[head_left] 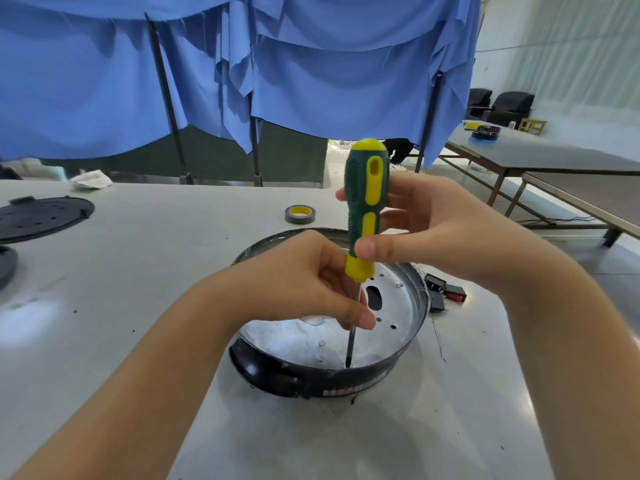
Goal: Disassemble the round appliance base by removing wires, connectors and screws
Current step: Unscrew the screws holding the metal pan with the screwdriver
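Note:
The round appliance base (391, 327), a black ring with a shiny metal floor full of holes, lies on the white table. A green and yellow screwdriver (365, 202) stands upright in it, its tip down at the near inner edge of the metal floor. My right hand (440, 226) grips the handle, thumb across its lower part. My left hand (311, 282) pinches the steel shaft just below the handle. Loose black connectors and a red switch (445, 294) with thin wires lie on the table beside the base's right rim.
A roll of grey tape (300, 214) sits behind the base. A black perforated round cover (41, 218) lies at the far left, a crumpled white cloth (91, 179) at the back edge. Blue curtains hang behind; other tables stand to the right.

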`<state>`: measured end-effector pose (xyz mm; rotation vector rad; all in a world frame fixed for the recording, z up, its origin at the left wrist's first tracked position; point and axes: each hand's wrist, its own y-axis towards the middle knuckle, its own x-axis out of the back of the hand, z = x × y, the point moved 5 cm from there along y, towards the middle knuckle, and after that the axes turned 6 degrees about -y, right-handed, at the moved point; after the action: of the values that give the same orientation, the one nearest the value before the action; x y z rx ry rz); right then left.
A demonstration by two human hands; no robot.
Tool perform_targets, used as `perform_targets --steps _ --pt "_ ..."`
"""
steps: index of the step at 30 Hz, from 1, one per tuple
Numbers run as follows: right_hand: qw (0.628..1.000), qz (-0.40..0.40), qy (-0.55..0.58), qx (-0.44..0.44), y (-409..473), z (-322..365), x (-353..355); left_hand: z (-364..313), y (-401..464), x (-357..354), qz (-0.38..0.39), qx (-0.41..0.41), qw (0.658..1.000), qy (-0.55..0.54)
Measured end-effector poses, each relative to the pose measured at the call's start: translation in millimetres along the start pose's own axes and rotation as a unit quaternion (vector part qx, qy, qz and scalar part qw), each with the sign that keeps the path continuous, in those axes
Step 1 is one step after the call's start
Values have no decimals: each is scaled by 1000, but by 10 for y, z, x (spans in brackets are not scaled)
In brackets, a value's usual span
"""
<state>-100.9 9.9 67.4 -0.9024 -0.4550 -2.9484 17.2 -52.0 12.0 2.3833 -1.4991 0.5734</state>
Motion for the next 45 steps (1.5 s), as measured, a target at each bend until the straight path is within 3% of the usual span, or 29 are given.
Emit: perform_targets --steps 10,18,24,27,37,42,45 --pt "993 69 91 17 -39 -9 -18 42 -24 -9 49 27 998 -15" --pt "1000 2 -22 7 -18 17 25 11 12 -43 -5 7 1000 -1" --pt "997 25 72 27 -46 21 47 21 -33 -27 47 25 998 -22" --pt "994 52 97 26 -54 15 21 1 -39 -15 33 16 999 -30" --pt "998 6 -61 -12 -18 13 32 -1 20 -28 -23 -5 999 -27" --pt "999 -18 -50 10 -35 28 80 -19 -31 -37 37 8 998 -55" --pt "1000 3 8 21 -44 31 69 -26 -33 -23 23 2 998 -58"
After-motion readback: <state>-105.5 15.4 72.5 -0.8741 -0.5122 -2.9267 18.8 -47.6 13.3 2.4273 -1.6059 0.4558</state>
